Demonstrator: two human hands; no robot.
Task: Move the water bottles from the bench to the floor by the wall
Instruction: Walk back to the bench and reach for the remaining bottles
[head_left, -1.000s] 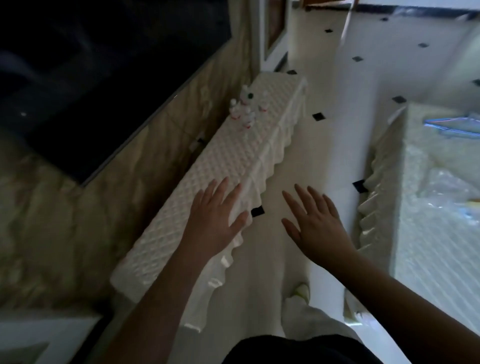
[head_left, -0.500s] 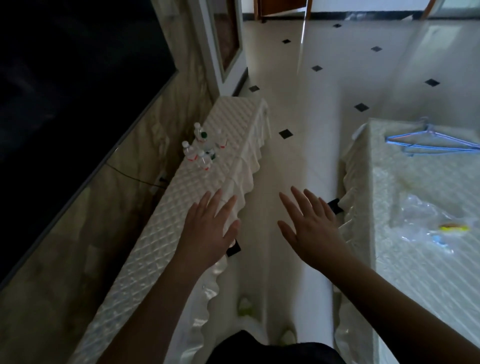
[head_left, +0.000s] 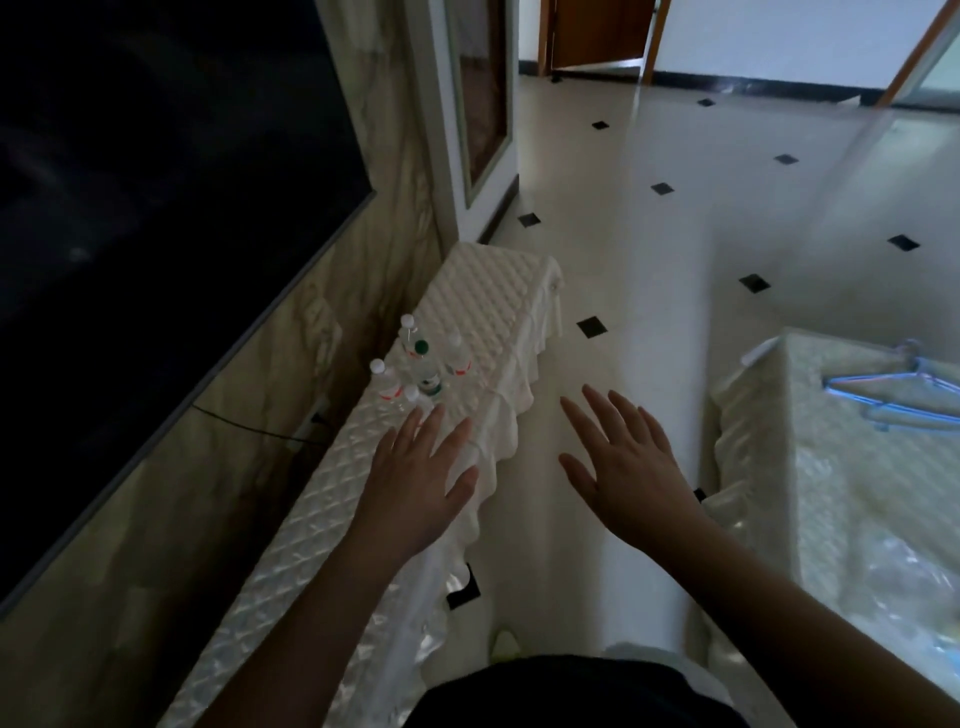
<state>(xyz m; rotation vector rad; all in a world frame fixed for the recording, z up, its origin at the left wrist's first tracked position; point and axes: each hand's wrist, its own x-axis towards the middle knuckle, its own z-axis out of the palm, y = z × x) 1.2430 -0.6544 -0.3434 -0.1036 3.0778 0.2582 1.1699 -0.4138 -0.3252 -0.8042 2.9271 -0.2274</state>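
Observation:
Several small clear water bottles stand upright in a cluster on a long bench covered with a quilted cream cloth, along the marble wall. Most have white caps and red labels; one has a green cap. My left hand hovers palm down, fingers spread, over the bench just short of the nearest bottle, holding nothing. My right hand is spread open over the tiled floor to the right of the bench, also holding nothing.
A large dark TV screen hangs on the wall at left, a cable below it. A cloth-covered table at right holds blue hangers and plastic wrap. The aisle runs to a wooden door.
The view has advanced along the bench and tilted up. The bottles now sit much closer, just beyond my left fingertips. Both hands stay spread and hold nothing.

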